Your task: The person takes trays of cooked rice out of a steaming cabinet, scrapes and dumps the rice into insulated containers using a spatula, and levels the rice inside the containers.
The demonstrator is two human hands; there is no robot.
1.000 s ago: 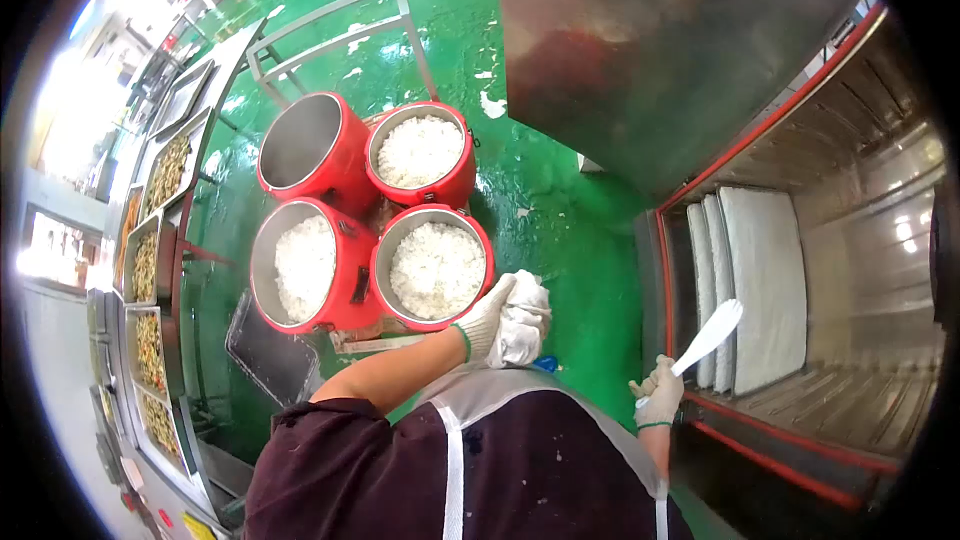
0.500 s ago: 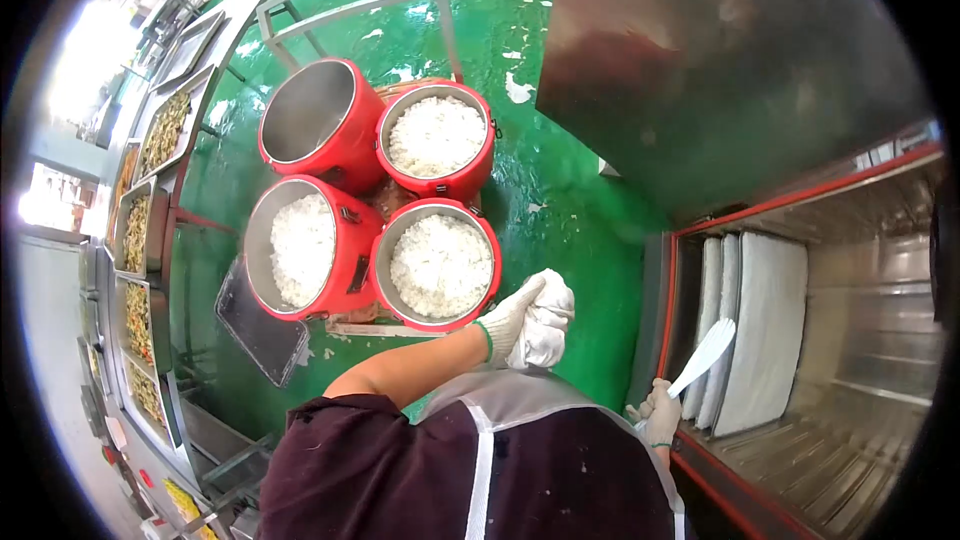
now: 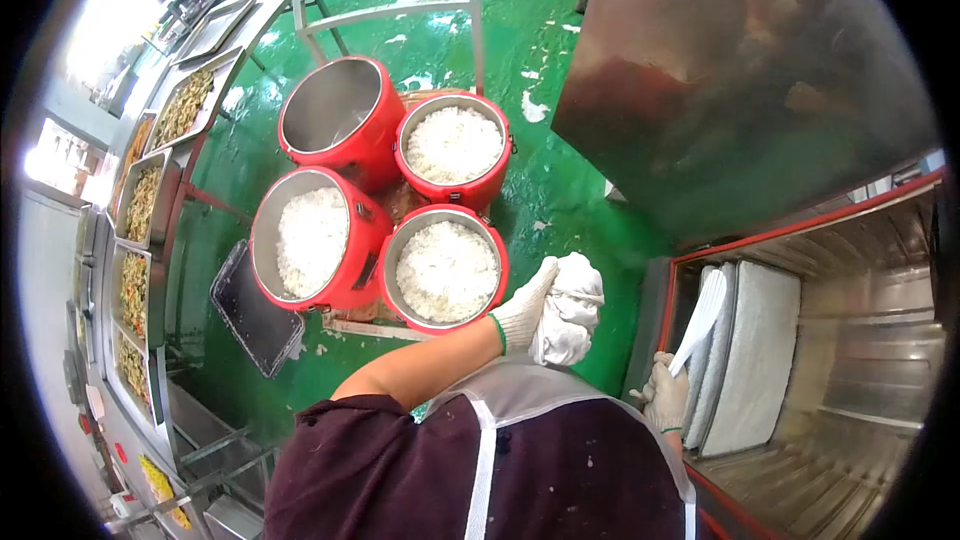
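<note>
My left hand (image 3: pixel 525 308), in a white knit glove, grips a bunched white cloth (image 3: pixel 571 312) in front of my apron, just right of the nearest red pot. My right hand (image 3: pixel 664 392), also gloved, is closed round the handle of a white spatula (image 3: pixel 702 315), whose broad end points up toward the open steel cabinet. Three red insulated pots hold white rice: a near one (image 3: pixel 501 275), a left one (image 3: pixel 370 240) and a back one (image 3: pixel 490 185). The fourth red pot (image 3: pixel 385 145), at the back left, shows a bare steel inside.
White slabs (image 3: pixel 757 360) stand upright inside the open cabinet (image 3: pixel 870 360). Its large steel door (image 3: pixel 740 90) fills the upper right. A cart's grey handle (image 3: pixel 390 12) rises behind the pots. Food trays (image 3: pixel 150 202) line the left table; a black tray (image 3: pixel 255 310) lies on the floor.
The view has shifted, so the pots and door sit differently in it. My left hand with the cloth appears farther right. Both hands keep their hold.
</note>
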